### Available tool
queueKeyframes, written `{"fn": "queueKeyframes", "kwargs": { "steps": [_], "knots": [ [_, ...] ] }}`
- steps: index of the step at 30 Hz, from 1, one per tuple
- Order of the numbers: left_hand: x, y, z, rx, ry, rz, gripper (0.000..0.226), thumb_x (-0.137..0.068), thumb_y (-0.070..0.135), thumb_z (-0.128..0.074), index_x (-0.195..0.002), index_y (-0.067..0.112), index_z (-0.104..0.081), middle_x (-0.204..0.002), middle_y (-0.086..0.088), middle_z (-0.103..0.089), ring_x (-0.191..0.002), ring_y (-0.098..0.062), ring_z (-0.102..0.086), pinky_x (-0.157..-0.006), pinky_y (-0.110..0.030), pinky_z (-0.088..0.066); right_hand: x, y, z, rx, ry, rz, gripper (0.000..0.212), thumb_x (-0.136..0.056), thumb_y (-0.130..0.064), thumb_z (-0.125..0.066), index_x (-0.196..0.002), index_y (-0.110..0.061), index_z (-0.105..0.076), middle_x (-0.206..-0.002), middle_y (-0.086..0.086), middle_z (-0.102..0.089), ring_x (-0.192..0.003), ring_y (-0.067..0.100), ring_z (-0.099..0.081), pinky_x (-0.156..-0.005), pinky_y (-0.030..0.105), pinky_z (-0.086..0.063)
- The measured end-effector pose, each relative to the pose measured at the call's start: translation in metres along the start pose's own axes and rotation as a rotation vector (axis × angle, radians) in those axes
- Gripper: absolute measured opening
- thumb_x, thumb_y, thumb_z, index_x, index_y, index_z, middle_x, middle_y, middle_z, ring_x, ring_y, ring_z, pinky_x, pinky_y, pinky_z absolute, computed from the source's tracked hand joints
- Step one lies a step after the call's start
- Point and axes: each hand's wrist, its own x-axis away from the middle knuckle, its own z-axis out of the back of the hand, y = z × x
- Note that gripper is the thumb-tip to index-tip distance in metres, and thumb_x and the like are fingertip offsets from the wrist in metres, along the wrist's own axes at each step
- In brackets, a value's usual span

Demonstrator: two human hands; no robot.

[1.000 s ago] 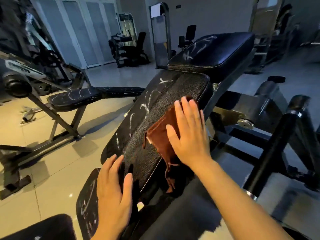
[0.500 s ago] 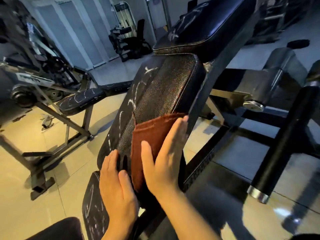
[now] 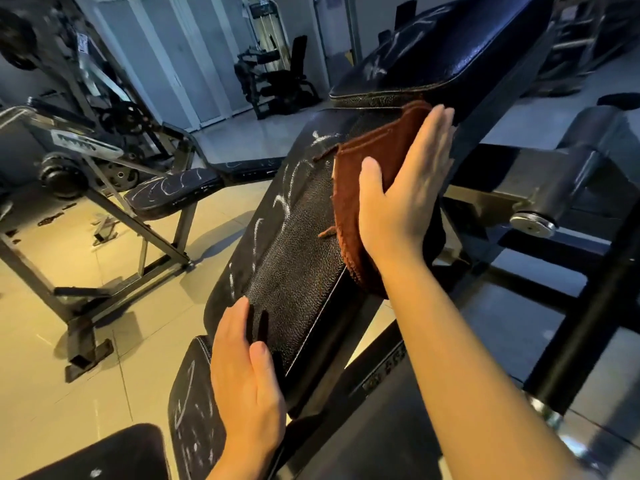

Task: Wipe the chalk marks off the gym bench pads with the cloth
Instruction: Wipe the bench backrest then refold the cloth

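Head view: the right hand (image 3: 403, 188), fingers straight, presses a folded brown cloth (image 3: 356, 188) flat against the upper right part of the tilted middle pad (image 3: 294, 244); the left hand (image 3: 244, 372), also flat and holding nothing, braces the pad's lower end. Chalk marks (image 3: 282, 206) remain along the pad's left side. Risks: the cloth lies near the right edge and, merely pressed, may slip off; its top nearly meets the upper pad (image 3: 446, 50), which limits upward travel. Open room lies leftward and downward. The lower pad (image 3: 194, 410) is likewise marked.

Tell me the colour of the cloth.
Reddish brown cloth, seen clearly in the head view.
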Motion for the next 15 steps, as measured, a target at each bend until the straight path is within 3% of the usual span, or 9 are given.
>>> {"fn": "queueKeyframes", "kwargs": {
  "steps": [4,9,12,15],
  "knots": [
    [-0.001,-0.001,0.002,-0.002,-0.033,0.011,0.047,-0.096,0.042,-0.024,-0.143,0.037,-0.027,-0.143,0.018,-0.033,-0.138,-0.009,-0.032,-0.114,-0.045,-0.027,0.074,-0.005,-0.004,0.022,-0.052,0.043,0.086,-0.085,-0.018,-0.059,-0.152,0.003,-0.01,-0.161,0.021,-0.001,-0.15,0.03,0.0,-0.122,0.043,-0.001],
    [-0.002,0.001,0.008,0.148,-0.043,0.161,0.041,-0.094,0.054,-0.021,-0.135,0.055,-0.022,-0.146,0.018,-0.029,-0.137,0.003,-0.026,-0.116,-0.036,-0.022,0.157,-0.015,-0.001,0.142,-0.224,0.18,0.08,-0.087,-0.028,-0.051,-0.152,-0.003,-0.011,-0.163,0.008,-0.004,-0.151,0.027,0.001,-0.122,0.044,-0.002],
    [-0.007,0.009,0.011,0.235,-0.062,0.335,0.042,-0.092,0.044,-0.024,-0.133,0.054,-0.025,-0.142,0.023,-0.028,-0.136,0.001,-0.026,-0.119,-0.043,-0.021,0.113,-0.017,0.005,0.28,-0.256,0.233,0.076,-0.09,-0.03,-0.047,-0.152,-0.004,-0.011,-0.162,0.008,-0.006,-0.15,0.023,0.006,-0.121,0.039,0.005],
    [-0.007,0.019,0.012,0.177,-0.097,0.373,0.058,-0.086,0.04,-0.021,-0.144,0.037,-0.028,-0.149,0.014,-0.03,-0.137,-0.002,-0.025,-0.119,-0.038,-0.019,0.027,-0.023,0.015,0.627,-0.336,0.285,0.069,-0.097,-0.033,-0.04,-0.153,-0.003,-0.013,-0.163,0.012,-0.008,-0.15,0.023,0.004,-0.119,0.04,0.013]
  ]
}}
